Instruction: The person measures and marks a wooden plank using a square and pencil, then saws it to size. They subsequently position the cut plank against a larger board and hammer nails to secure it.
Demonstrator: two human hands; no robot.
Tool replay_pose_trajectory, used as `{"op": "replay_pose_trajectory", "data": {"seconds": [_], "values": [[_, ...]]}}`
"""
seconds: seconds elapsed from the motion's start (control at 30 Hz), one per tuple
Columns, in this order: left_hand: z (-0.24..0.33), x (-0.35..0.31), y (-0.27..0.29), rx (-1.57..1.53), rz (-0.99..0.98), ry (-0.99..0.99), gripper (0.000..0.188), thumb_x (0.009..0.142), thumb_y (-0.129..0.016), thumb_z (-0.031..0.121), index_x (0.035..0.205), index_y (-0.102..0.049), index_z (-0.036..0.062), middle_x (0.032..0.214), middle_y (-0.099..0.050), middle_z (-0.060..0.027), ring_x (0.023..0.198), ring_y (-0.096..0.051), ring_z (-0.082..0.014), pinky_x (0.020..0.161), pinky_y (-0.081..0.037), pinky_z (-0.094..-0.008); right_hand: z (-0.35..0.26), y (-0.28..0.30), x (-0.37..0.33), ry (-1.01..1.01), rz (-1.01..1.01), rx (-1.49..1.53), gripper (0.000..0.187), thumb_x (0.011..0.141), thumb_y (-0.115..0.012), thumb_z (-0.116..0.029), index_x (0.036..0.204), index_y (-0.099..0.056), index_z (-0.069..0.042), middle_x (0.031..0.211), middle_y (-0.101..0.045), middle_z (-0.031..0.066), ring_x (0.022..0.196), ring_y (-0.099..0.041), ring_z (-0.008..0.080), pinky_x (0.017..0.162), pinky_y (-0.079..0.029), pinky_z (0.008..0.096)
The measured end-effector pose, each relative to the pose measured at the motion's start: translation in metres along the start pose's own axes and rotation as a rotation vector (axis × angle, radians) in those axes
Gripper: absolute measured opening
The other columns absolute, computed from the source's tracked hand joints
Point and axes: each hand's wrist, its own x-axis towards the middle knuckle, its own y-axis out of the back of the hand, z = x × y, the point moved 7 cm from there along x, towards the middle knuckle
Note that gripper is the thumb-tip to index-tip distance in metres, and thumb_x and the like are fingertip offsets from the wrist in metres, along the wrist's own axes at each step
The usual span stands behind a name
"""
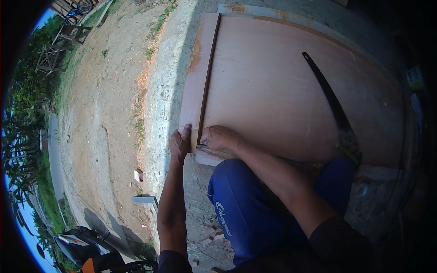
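Note:
A large flat wooden panel (268,86) lies before me, with a long wooden board (199,73) along its left side; a dark line marks the board's inner edge. My left hand (180,142) is closed round the board's near left end, thumb on top and fingers out of sight beneath. Just across the dark edge, my right hand (219,138) rests at the panel's near left corner with its fingers curled together. Whatever those fingers pinch, if anything, is hidden. A handsaw (330,93) with a dark curved blade lies on the panel's right half, its handle toward my knee.
My knees in blue trousers (243,214) press close to the panel's near edge. Wood offcuts (214,236) lie on the rough concrete below. To the left are sunlit dirt ground (100,123), a small block (138,175) and a parked motorbike (95,250). A wooden trestle (50,59) stands far left.

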Motion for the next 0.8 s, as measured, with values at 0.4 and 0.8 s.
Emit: {"op": "replay_pose_trajectory", "data": {"seconds": [0.4,0.8], "values": [[0.022,-0.021,0.015,-0.453,-0.316,0.210,0.070,0.102,-0.048,0.061,0.102,-0.072,-0.0040,0.081,-0.070,-0.0095,0.071,-0.065,-0.0139,0.058,-0.050,-0.0308,0.001,0.098,-0.086,-0.244,0.371,0.243,0.055,0.098,-0.059,-0.051,0.119,-0.070,-0.001,0.086,-0.068,0.0215,0.084,-0.071,0.0279,0.082,-0.054,0.0403],[0.167,-0.100,-0.026,-0.321,-0.594,-0.072,0.070,0.103,-0.048,0.059,0.128,-0.060,-0.0052,0.106,-0.071,-0.0201,0.096,-0.071,-0.0279,0.085,-0.056,-0.0366,-0.026,0.162,-0.142,-0.215,0.726,0.149,0.064,0.079,-0.066,-0.036,0.123,-0.052,0.009,0.107,-0.066,0.0334,0.103,-0.067,0.0437,0.089,-0.053,0.0494]]}}
